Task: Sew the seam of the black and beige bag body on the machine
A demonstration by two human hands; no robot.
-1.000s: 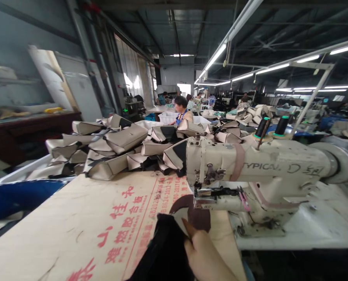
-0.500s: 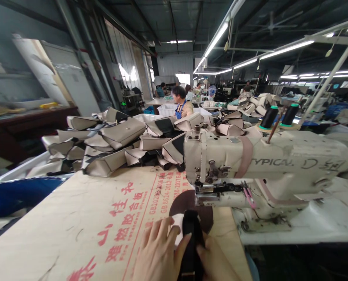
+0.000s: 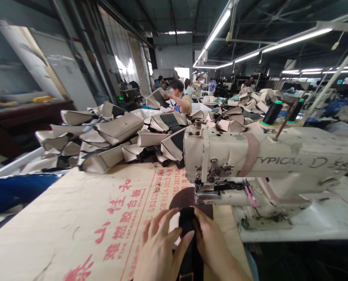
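Observation:
My left hand [image 3: 159, 249] and my right hand [image 3: 212, 246] hold a black fabric strap [image 3: 187, 230] from both sides, low in the view. Its lower length runs out of the frame. Just beyond my fingers, a round dark brown piece [image 3: 188, 198] lies on the plywood board under the presser foot of a cream sewing machine [image 3: 250, 164]. A white patch [image 3: 174, 224] shows beside the strap, partly hidden by my left hand. Whether it belongs to the brown piece, I cannot tell.
The plywood work board [image 3: 74, 222] bears red printed characters. Beige and black bag pieces [image 3: 118, 134] lie heaped behind it. Black thread cones [image 3: 272, 113] stand on the machine. A co-worker [image 3: 178, 97] sits beyond the heap, and blue cloth [image 3: 16, 191] lies at left.
My left hand has come into view, and both hands have closed in on the strap. The view has shifted slightly. The co-worker has raised a bag piece.

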